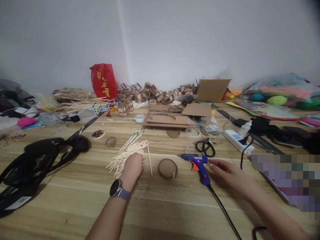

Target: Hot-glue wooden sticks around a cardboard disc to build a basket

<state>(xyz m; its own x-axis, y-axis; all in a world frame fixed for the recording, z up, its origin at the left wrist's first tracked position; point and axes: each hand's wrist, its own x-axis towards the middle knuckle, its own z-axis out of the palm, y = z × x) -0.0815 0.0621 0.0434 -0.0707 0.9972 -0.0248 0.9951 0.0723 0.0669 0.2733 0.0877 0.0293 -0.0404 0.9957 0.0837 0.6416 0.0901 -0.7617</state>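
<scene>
My left hand [133, 166], with a watch on its wrist, is closed, its fingers curled down at the near right side of a loose pile of thin wooden sticks [126, 151]. What it grips, if anything, is hidden beneath it. One stick [149, 158] lies apart, just right of the pile. Between my hands a round cardboard disc [167, 167] lies flat, with a ribbed rim and one short stick piece [173, 175] upright at its near edge. My right hand [225, 169] is open, fingers extended beside the back of a blue hot glue gun [198, 163] with an orange trigger.
Black scissors [205, 147] and a roll of tape lie behind the glue gun. A power strip [237, 141] stands to the right, a blurred-out device [287, 183] nearer. Cardboard sheets [170, 119] and several small stick-sided buckets [122, 109] are farther back. Black straps [45, 160] lie left.
</scene>
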